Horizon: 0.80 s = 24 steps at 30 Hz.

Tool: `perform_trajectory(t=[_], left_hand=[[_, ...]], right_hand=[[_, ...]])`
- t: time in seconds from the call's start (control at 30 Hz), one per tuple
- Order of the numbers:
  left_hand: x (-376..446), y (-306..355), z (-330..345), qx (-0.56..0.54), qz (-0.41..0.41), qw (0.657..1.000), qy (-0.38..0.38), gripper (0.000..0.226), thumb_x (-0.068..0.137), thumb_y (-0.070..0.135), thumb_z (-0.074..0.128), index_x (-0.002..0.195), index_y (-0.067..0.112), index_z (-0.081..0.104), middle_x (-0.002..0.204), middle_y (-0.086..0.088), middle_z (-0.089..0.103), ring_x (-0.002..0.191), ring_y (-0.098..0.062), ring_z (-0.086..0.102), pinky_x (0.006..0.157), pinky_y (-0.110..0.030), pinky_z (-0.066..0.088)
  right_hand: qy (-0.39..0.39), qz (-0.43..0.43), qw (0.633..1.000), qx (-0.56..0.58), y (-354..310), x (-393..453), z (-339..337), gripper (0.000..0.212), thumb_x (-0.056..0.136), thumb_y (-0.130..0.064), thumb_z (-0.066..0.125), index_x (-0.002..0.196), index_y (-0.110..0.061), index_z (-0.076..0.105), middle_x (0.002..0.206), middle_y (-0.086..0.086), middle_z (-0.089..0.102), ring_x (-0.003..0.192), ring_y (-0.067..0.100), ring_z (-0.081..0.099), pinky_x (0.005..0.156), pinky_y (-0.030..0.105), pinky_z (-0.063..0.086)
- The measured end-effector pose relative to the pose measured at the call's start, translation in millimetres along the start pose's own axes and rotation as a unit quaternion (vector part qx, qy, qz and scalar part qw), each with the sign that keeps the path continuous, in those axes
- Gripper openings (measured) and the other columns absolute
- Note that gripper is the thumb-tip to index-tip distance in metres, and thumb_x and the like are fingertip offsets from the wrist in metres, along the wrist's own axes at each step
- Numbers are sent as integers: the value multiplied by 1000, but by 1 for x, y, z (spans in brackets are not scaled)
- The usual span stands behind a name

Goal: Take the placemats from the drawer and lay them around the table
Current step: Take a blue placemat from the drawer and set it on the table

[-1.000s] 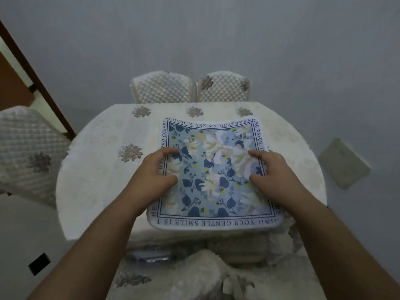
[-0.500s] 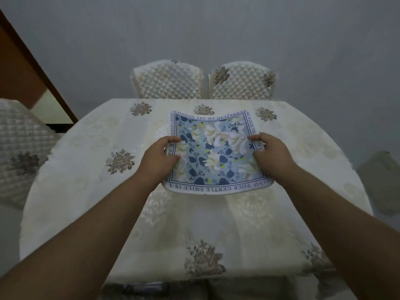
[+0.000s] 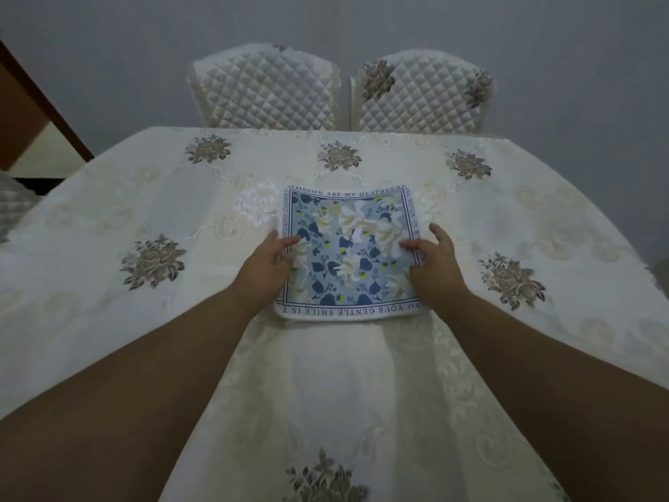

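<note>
A square blue floral placemat stack (image 3: 349, 248), with a lettered border and a thick white near edge, lies flat near the middle of the table (image 3: 108, 284). My left hand (image 3: 266, 268) holds its left edge, thumb on top. My right hand (image 3: 436, 268) holds the right edge; its thumb presses on the mat and its index finger is lifted beside the edge. Both forearms reach in from the bottom of the view. How many mats are in the stack cannot be told.
A cream tablecloth with embroidered flowers (image 3: 154, 260) covers the whole table. Two quilted chairs (image 3: 266, 90) (image 3: 421, 94) stand side by side at the far edge against a grey wall. A brown door frame (image 3: 36, 114) is at the far left.
The placemats went from the near table edge to the middle of the table and now lie flat. I have come in closer over the table, and my right index finger has lifted.
</note>
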<state>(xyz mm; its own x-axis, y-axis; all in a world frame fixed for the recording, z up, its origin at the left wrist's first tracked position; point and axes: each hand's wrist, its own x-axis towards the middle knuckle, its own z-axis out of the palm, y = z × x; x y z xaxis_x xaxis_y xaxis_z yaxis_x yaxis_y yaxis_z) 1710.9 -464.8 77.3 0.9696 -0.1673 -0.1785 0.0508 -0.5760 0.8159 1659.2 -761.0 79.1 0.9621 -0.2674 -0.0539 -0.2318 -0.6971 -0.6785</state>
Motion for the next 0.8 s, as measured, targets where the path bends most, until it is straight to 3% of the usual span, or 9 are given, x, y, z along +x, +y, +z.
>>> perform_trajectory(t=[0.03,0.1,0.17,0.27,0.33,0.5,0.8], left_hand=[[-1,-7,5,40,-19,998,-35,53,94,59,55,144,42,50,169,1,12,153,-22,23,120,-37,27],[-9,-24,13,156,-43,984,-73,94,70,90,52,152,49,34,170,-2,5,154,-24,18,123,-48,21],[-23,-45,21,250,4,967,-57,113,60,99,50,156,46,24,170,-4,4,156,-23,11,124,-47,16],[-36,-65,28,285,81,955,-10,115,59,96,54,157,43,25,169,-8,10,156,-24,8,125,-45,14],[-37,-71,31,259,94,961,35,106,63,89,61,153,40,36,166,-8,24,154,-25,18,123,-47,21],[-38,-75,36,234,117,959,105,90,68,76,71,142,28,53,153,-5,45,145,-24,36,120,-44,29],[-32,-83,36,243,119,957,100,68,81,72,64,139,39,55,159,-5,40,148,-22,33,121,-45,29]], right_hand=[[-33,16,999,-7,10,-2,8,44,90,-9,67,131,-21,61,165,8,5,148,25,27,112,26,27],[-87,38,995,-34,32,-14,22,65,83,-41,78,142,-28,52,166,7,-8,151,27,18,117,34,24],[-85,22,994,-59,50,-32,33,86,73,-62,77,148,-32,44,167,1,-11,153,23,11,119,39,21],[-30,-42,994,-98,64,-52,41,97,65,-79,70,148,-38,42,168,-1,-3,153,21,12,120,41,22],[0,-79,990,-116,66,-57,45,88,66,-80,68,143,-42,47,167,2,10,150,24,19,120,42,24],[72,-120,985,-97,70,-57,49,61,72,-61,67,126,-32,68,152,7,42,137,25,40,114,42,36],[89,-151,975,-138,77,-54,53,52,82,-54,65,127,-28,67,142,7,50,129,28,47,112,42,36]])
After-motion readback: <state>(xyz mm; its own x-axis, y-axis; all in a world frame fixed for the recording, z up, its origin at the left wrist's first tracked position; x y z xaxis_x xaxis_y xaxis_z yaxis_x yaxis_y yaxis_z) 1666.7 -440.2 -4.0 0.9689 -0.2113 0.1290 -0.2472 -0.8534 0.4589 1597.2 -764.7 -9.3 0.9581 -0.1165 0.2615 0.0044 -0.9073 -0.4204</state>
